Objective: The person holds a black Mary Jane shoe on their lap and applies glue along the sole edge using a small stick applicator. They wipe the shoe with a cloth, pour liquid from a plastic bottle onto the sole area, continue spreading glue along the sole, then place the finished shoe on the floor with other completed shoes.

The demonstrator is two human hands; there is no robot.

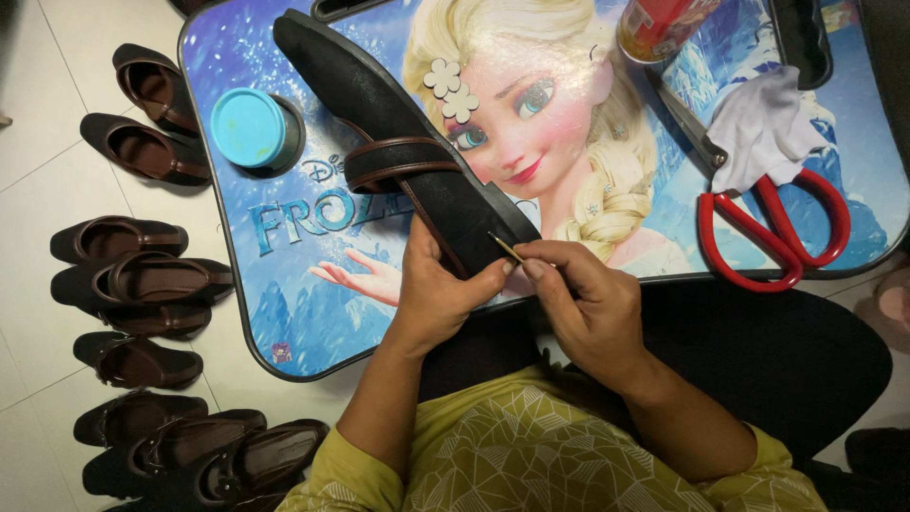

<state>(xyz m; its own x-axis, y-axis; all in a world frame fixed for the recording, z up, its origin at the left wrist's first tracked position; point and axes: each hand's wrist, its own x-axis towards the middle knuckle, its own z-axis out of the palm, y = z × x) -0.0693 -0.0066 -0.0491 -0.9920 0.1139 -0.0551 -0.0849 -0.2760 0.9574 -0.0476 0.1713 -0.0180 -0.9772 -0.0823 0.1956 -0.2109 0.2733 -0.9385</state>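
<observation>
- Our left hand (438,294) clamps the near end of the black sandal (398,142); our right hand (588,308) pinches a thin stick (506,248) just beside it.
- We judge the stick's tip could slip off the edge and smear the strap (403,161).
- Its tip is too small to read; the sandal's heel hides under our left palm.

I see bare forearms and no rings, watch or bracelets on my left hand (431,294) or my right hand (588,303). My top (531,446) is mustard yellow with a fine pale line pattern of triangles and facets, and its short sleeves end near the elbows. On the right, past the top's hem, my trousers (777,351) are plain black, with no markings that I can make out.
</observation>
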